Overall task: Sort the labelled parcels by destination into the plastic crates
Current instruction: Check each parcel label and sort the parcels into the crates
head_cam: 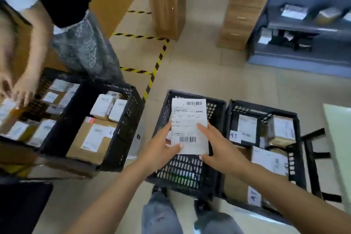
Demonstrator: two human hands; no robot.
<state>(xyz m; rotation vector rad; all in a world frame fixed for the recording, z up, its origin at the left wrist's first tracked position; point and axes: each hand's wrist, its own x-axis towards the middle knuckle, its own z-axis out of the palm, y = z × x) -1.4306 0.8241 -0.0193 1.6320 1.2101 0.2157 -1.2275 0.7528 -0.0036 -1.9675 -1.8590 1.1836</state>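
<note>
I hold a flat parcel (189, 119) with a white barcoded label facing up, above a black plastic crate (182, 175) in the middle. My left hand (163, 144) grips its lower left edge, thumb on the label. My right hand (216, 146) grips its right side and bottom corner. A crate (296, 157) to the right contains several labelled boxes. On the left, a crate (123, 129) holds a large cardboard box and small white parcels. A further crate (45, 80) at far left holds several parcels.
Another person stands at upper left, one hand (23, 91) reaching over the far-left crate. Yellow-black tape (155, 68) marks the floor. A wooden desk (207, 5) and a grey shelf unit (303, 24) stand behind. My feet are below the middle crate.
</note>
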